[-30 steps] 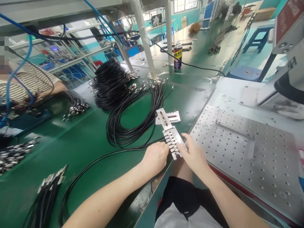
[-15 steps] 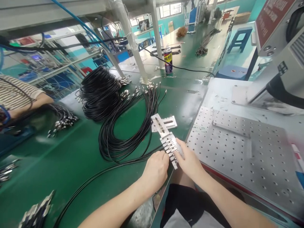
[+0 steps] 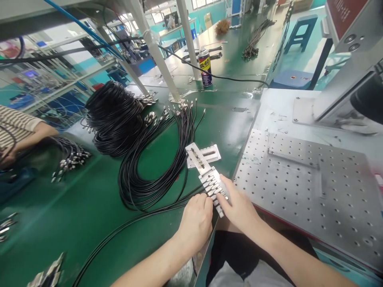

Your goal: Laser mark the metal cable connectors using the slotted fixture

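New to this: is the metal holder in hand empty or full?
Not empty: silver connectors lie across the metal holder. Cannot tell if full; right hand covers part.

Passage: over perforated plate (image 3: 287, 195) | Obstacles: looped cables (image 3: 149, 194) ahead, cable coil (image 3: 110, 115), post (image 3: 161, 65)

The right hand (image 3: 236, 201) grips a slotted metal fixture (image 3: 216, 184) holding several silver connectors (image 3: 211, 184).

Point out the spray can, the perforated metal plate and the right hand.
Spray can (image 3: 205, 68): head view, on its label.
Perforated metal plate (image 3: 295, 189): head view, on its top face.
Right hand (image 3: 239, 203): head view, back of the hand.
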Tool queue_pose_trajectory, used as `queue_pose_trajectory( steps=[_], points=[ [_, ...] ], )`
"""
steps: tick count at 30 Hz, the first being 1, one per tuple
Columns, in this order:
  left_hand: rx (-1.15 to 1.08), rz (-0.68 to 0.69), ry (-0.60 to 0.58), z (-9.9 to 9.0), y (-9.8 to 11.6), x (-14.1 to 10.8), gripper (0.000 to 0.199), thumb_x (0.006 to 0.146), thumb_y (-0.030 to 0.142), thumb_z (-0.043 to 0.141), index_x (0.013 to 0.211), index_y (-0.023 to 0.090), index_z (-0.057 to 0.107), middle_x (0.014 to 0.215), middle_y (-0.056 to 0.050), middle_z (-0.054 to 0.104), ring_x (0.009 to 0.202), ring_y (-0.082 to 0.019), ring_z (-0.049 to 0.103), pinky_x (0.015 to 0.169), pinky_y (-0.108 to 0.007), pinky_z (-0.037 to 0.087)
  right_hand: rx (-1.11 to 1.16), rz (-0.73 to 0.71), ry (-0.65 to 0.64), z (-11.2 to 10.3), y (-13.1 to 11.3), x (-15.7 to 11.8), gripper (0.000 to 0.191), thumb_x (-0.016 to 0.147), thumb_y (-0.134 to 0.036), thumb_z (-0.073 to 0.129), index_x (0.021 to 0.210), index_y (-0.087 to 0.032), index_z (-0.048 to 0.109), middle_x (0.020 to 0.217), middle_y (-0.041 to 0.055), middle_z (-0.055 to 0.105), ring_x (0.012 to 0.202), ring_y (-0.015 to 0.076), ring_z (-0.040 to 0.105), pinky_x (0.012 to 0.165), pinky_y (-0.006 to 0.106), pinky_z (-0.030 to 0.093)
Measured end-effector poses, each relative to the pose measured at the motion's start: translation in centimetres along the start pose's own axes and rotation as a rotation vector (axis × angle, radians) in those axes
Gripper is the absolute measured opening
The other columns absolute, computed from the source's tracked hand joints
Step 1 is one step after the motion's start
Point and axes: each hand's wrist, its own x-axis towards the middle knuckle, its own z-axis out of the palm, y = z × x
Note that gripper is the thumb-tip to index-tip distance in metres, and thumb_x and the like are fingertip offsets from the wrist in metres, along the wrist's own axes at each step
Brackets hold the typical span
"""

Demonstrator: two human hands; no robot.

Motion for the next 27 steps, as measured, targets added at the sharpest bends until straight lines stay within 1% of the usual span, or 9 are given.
queue_pose_trajectory(
  steps=[5,9,14,18,20,23,27],
  points=[
    [0.002,0.004,0.016,0.0,0.0,0.1,0.025,0.07,-0.005,0.033,0.067,0.017,0.044,0.065,-0.003,0.044,0.061,-0.017,0.041,0.057,-0.03,0.039,0.012,0.008,-0.01,0.0,0.0,0.2,0.05,0.085,-0.026,0.037,0.134,-0.017,0.036,0.103,0.0092,0.064,0.096,0.025,0.06,0.08,0.036,0.046],
    [0.023,-0.005,-0.005,-0.1,0.1,0.2,0.025,0.07,-0.005,0.033,0.066,0.017,0.044,0.066,-0.004,0.045,0.061,-0.017,0.041,0.057,-0.03,0.038,0.02,0.018,-0.014,-0.2,-0.1,0.2,0.049,0.085,-0.026,0.037,0.134,-0.02,0.036,0.098,0.0075,0.065,0.091,0.024,0.061,0.075,0.034,0.046],
    [0.033,0.028,-0.088,-0.6,-0.4,0.5,0.023,0.074,-0.001,0.036,0.066,0.018,0.046,0.066,-0.003,0.046,0.061,-0.017,0.043,0.057,-0.03,0.038,-0.008,0.031,-0.022,-0.5,-0.1,0.2,0.049,0.084,-0.027,0.039,0.133,-0.022,0.035,0.087,0.0047,0.066,0.077,0.0224,0.062,0.067,0.032,0.044],
    [0.016,0.025,-0.143,-1.6,-1.2,0.8,0.016,0.082,0.01,0.04,0.072,0.018,0.049,0.067,-0.002,0.05,0.062,-0.017,0.046,0.058,-0.029,0.038,0.085,0.047,-0.06,-0.9,0.1,0.5,0.041,0.085,-0.037,0.04,0.125,-0.028,0.039,0.073,-0.0016,0.064,0.06,0.0182,0.059,0.058,0.028,0.042],
    [0.021,-0.005,-0.145,-2.1,-1.6,0.9,0.016,0.085,0.014,0.04,0.074,0.018,0.051,0.07,-0.002,0.052,0.063,-0.016,0.047,0.059,-0.029,0.038,0.12,0.059,-0.052,-1.0,0.2,0.8,0.037,0.085,-0.041,0.039,0.121,-0.029,0.041,0.072,-0.0026,0.063,0.057,0.0166,0.058,0.056,0.026,0.041],
    [0.043,-0.058,-0.136,-2.4,-1.9,0.8,0.017,0.087,0.016,0.039,0.076,0.018,0.052,0.073,-0.002,0.053,0.066,-0.016,0.048,0.059,-0.028,0.039,0.114,0.062,-0.03,-1.0,0.3,1.2,0.034,0.086,-0.036,0.038,0.118,-0.029,0.043,0.071,-0.0028,0.063,0.054,0.0144,0.056,0.053,0.024,0.04],
    [0.013,-0.09,-0.101,-2.1,-2.3,0.6,0.017,0.088,0.019,0.039,0.079,0.018,0.053,0.078,-0.002,0.053,0.07,-0.014,0.05,0.061,-0.026,0.04,0.175,0.104,-0.102,-0.8,0.5,1.5,0.032,0.086,-0.033,0.038,0.118,-0.029,0.042,0.065,-0.0047,0.06,0.043,0.0117,0.052,0.044,0.022,0.039]
  ],
)
